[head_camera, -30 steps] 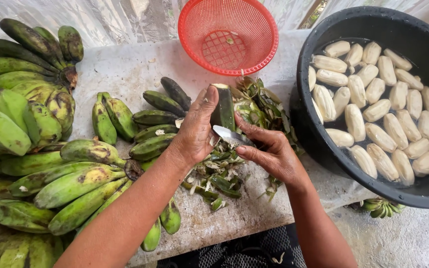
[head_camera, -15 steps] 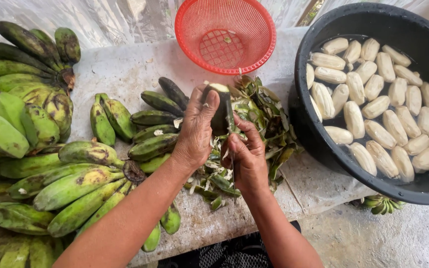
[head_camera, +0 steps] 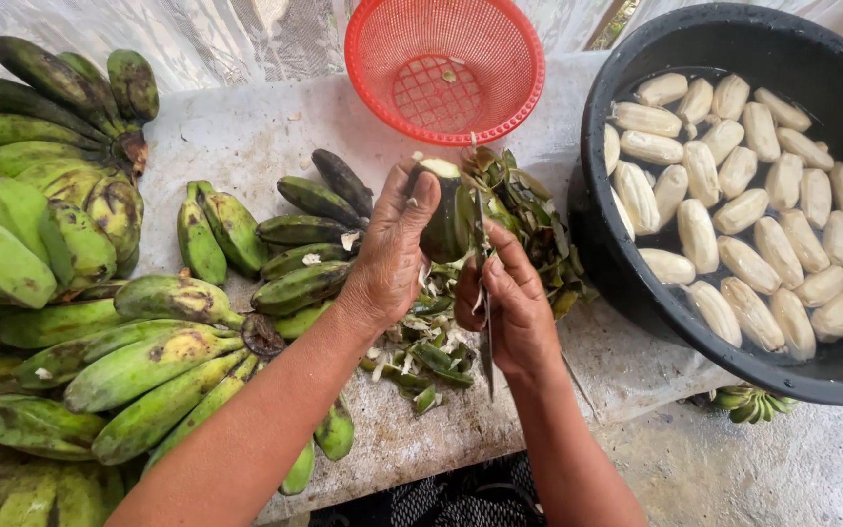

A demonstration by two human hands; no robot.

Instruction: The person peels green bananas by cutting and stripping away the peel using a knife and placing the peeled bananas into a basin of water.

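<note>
a worn grey table (head_camera: 246, 146) with clear plastic sheeting behind it carries green bananas (head_camera: 139, 366) left of the peel pile (head_camera: 524, 210), a red basket (head_camera: 444, 66) behind the pile and a black tub (head_camera: 636, 293) of peeled bananas to its right. over the pile the left hand (head_camera: 392, 259) has its fingers closed round an upright banana (head_camera: 446, 220); the right hand (head_camera: 504, 312), fingers curled, grips a knife (head_camera: 483, 283) with its blade against the banana.

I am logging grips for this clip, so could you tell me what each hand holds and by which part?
The left hand grips a green banana around its middle, upright. The right hand holds a knife by its handle.
</note>
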